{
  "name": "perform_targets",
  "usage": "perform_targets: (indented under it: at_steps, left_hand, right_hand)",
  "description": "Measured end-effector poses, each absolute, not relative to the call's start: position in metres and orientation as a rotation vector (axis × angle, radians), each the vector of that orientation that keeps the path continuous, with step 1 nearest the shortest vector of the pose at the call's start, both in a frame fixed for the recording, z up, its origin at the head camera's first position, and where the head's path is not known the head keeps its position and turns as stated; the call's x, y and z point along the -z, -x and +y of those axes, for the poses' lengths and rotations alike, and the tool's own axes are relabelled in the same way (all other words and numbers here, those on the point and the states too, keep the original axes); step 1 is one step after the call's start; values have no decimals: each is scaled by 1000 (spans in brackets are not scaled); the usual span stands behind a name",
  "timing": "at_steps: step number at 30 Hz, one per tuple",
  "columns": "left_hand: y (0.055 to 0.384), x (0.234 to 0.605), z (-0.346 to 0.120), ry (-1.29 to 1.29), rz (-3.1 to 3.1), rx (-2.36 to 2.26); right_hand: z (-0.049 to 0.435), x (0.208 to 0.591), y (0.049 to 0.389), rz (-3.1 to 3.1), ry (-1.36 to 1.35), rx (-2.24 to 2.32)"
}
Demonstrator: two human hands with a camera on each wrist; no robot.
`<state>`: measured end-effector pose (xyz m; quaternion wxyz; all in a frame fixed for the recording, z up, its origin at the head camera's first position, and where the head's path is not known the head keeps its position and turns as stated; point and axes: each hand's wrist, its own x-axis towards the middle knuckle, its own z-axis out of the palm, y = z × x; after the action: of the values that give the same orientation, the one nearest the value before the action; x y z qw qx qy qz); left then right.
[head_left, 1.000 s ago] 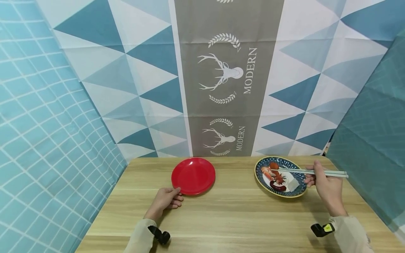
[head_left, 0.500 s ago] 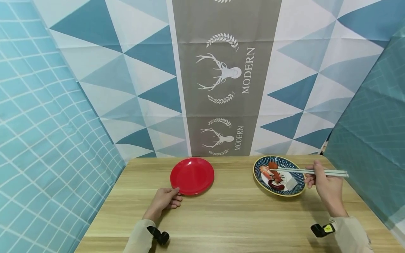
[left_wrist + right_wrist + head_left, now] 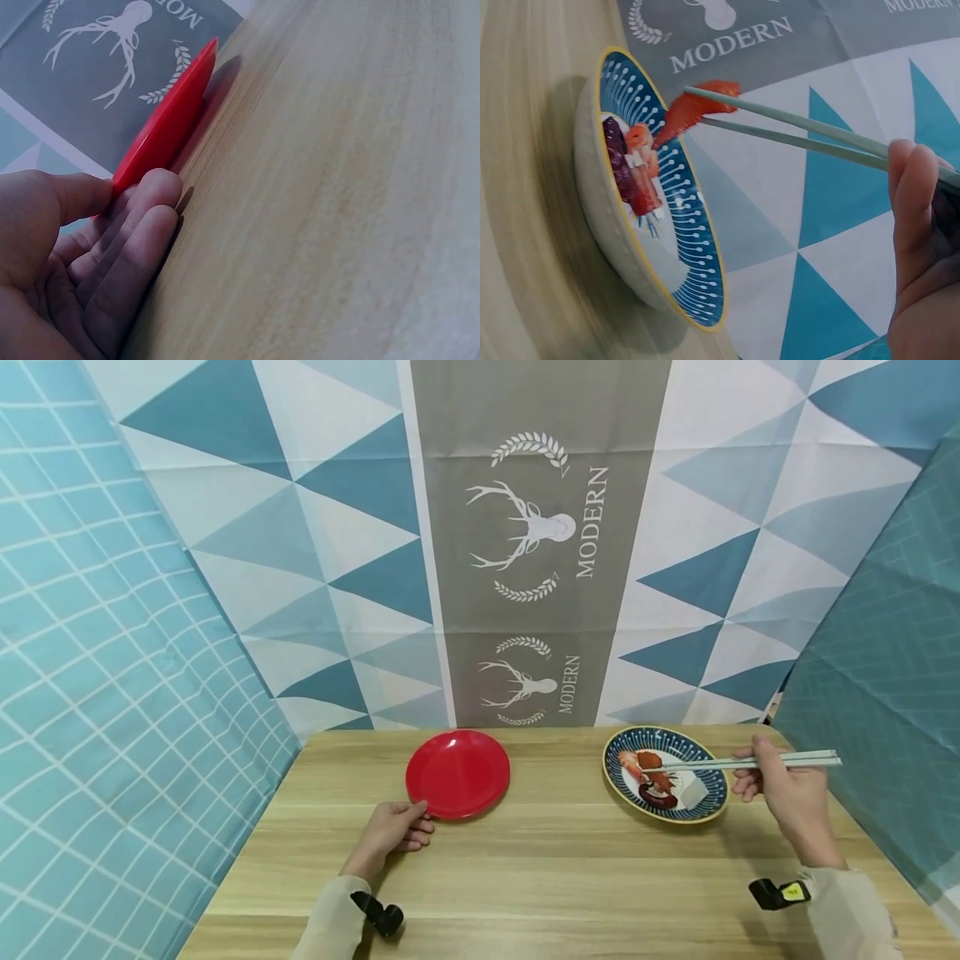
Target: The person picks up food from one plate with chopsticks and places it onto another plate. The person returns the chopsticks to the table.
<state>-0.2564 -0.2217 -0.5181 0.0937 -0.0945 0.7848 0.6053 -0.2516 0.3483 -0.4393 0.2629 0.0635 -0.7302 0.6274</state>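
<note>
My left hand [image 3: 392, 835] pinches the near-left rim of a round red plate [image 3: 459, 772], thumb on top and fingers beneath. The left wrist view shows the plate [image 3: 169, 116] edge-on in that pinch. My right hand [image 3: 787, 789] holds a pair of pale green chopsticks [image 3: 757, 762]. Between their tips is an orange-red piece of food [image 3: 701, 105], raised above the other food in a blue-patterned bowl [image 3: 690, 236]. Inside the bowl lie a shrimp-like piece [image 3: 630, 766], a dark red curved piece [image 3: 657, 797] and a white block [image 3: 694, 792].
Both dishes stand near the back of the wooden table [image 3: 555, 860], with bare wood between them. A patterned cloth [image 3: 525, 552] hangs behind the table. Blue cloths hang at the left [image 3: 112, 652] and right [image 3: 885, 677].
My right hand has shifted slightly to the right with the chopsticks. The orange-red piece has moved a little nearer me in the head view. My left hand stays on the red plate's rim.
</note>
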Motion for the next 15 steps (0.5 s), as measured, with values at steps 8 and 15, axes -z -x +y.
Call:
perform_targets:
  at_steps: [8, 15]
  left_hand:
    - [258, 518, -220, 288, 2323, -1800]
    - [258, 518, -221, 277, 2316, -1798]
  right_hand:
    - [357, 433, 252, -1981, -226, -1777]
    - [358, 432, 252, -2012, -237, -1791]
